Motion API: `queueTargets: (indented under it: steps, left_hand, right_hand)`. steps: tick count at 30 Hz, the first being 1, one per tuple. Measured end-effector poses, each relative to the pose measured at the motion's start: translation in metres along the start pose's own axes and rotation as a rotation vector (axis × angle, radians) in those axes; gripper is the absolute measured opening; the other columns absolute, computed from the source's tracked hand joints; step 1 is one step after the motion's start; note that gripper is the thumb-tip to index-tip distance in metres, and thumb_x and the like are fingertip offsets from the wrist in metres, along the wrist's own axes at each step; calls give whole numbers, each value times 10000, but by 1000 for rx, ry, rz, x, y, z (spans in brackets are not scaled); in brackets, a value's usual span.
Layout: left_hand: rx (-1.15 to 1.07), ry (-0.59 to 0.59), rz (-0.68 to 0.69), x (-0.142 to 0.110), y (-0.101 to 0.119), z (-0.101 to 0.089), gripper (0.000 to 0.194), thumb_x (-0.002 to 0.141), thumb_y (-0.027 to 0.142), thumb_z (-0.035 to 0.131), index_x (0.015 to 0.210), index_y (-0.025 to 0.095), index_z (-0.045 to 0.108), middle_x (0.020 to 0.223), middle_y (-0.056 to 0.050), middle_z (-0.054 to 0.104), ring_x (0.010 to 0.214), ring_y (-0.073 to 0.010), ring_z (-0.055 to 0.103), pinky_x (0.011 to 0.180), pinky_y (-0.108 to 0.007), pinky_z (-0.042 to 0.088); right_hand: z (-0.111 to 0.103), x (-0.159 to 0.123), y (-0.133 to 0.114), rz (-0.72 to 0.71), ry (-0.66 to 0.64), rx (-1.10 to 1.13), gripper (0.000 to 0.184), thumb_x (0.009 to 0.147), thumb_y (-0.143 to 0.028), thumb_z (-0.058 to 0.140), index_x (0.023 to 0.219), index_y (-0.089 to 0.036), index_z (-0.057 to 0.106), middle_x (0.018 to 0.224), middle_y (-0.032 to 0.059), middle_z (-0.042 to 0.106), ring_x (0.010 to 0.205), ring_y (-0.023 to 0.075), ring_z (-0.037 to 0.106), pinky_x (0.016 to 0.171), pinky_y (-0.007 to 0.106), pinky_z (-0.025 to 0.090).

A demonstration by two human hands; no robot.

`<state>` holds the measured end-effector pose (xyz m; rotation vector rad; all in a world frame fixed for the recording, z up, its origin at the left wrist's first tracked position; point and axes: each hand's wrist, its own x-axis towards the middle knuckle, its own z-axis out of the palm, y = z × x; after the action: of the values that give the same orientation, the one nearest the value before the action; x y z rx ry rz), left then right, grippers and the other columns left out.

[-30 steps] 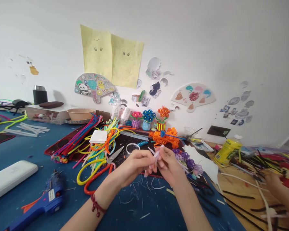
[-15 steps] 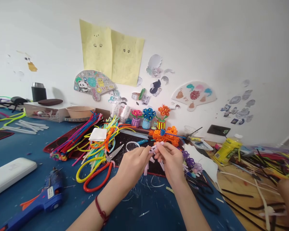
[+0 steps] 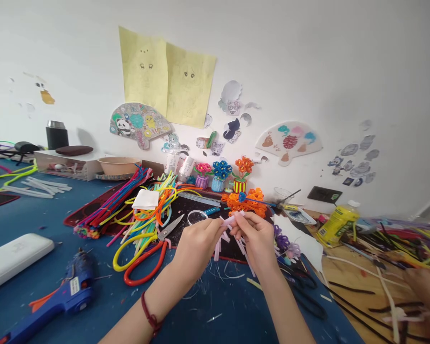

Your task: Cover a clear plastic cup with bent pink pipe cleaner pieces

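Between my two hands is a pale pink pipe cleaner (image 3: 229, 220), pinched at both sides. The fingertips of my left hand (image 3: 199, 237) close on its left end. My right hand (image 3: 252, 230) pinches the right end with thumb and forefinger. More pale pink pieces (image 3: 218, 248) hang or lie just below and behind my fingers; which of them join the held piece I cannot tell. Scissors (image 3: 164, 241) with a yellow and a red handle lie left of my left hand. Purple pipe-cleaner flowers (image 3: 282, 241) lie right of my right hand.
A blue glue gun (image 3: 71, 289) and a white case (image 3: 16, 260) lie at left. Bundled coloured pipe cleaners (image 3: 118, 200) are behind the scissors. Small flower pots (image 3: 218, 179) line the wall. Black scissors (image 3: 308, 296) and a yellow bottle (image 3: 338, 223) stand right; another person's hand (image 3: 424, 286) is there.
My hands stay nearly in place, still pinching the pale pink pipe cleaner, which now shows more plainly between the fingertips. At right, the other person's hand has moved slightly left.
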<state>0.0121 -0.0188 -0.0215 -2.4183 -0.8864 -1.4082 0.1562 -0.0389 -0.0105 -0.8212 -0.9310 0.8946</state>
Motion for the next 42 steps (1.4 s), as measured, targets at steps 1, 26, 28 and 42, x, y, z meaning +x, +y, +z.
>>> queueTargets:
  steps: [1, 26, 28, 42]
  left_hand:
    - [11, -7, 6, 0, 0, 0, 277, 971, 243, 412, 830, 146, 630, 636, -12, 611, 554, -130, 580, 518, -235, 370]
    - [46, -96, 55, -5, -5, 1, 165, 940, 180, 453, 902, 140, 608, 665, -22, 614, 581, -164, 590, 526, -254, 421]
    - [19, -57, 54, -6, -5, 1, 156, 935, 182, 468, 893, 139, 613, 678, -29, 629, 598, -164, 603, 543, -251, 435]
    - [-239, -61, -272, 6, -6, -3, 135, 879, 256, 572, 826, 165, 657, 684, -28, 685, 595, -145, 634, 564, -227, 464]
  right_hand:
    - [0, 0, 0, -7, -2, -10, 211, 666, -316, 810, 685, -136, 700, 574, 26, 657, 460, 96, 565, 430, 190, 432]
    - [-1, 1, -3, 53, 55, -24, 238, 617, -315, 840, 643, -132, 690, 565, 23, 654, 447, 82, 563, 431, 174, 457]
    - [-1, 1, -3, 53, 50, -19, 235, 613, -313, 843, 655, -135, 695, 568, 21, 655, 452, 81, 565, 437, 175, 462]
    - [-2, 1, -5, 36, 88, 35, 247, 603, -323, 850, 684, -136, 711, 606, 29, 682, 496, 92, 627, 479, 154, 497]
